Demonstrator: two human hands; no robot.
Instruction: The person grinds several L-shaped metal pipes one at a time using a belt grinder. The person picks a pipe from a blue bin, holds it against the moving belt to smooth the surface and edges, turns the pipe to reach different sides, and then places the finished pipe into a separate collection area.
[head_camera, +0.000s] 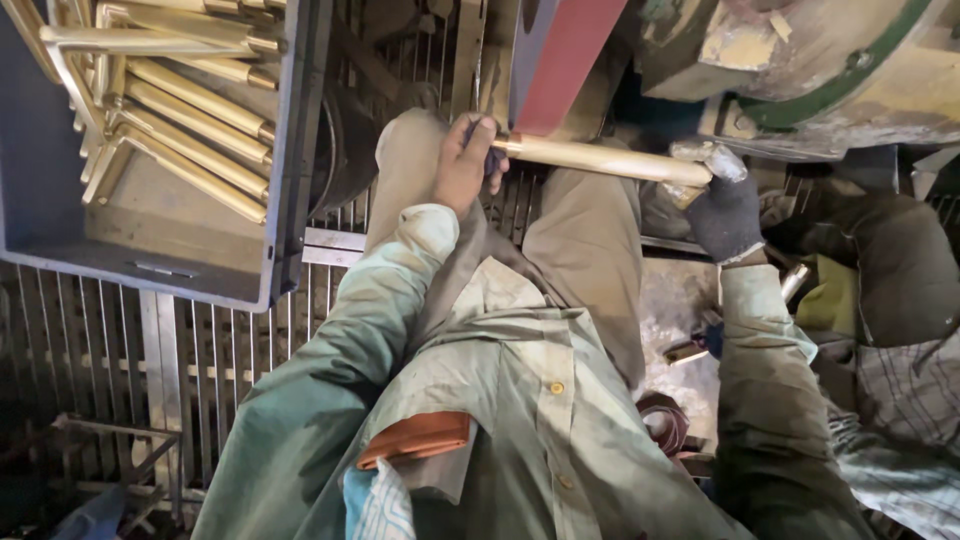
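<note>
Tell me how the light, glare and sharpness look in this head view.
Head view: warm light glares off the brass rod held by the left hand and gloved right hand; the rods in the grey crate shine too; the lower left floor grating falls into shadow; edges bend slightly.

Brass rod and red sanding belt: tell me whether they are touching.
Touching. The head view shows the brass rod, held by the left hand and gloved right hand, pressed against the lower edge of the red sanding belt with no gap.

Grey plastic crate (290, 150) of brass rods (190, 130) at left, over a metal floor grating (230, 350).
</note>
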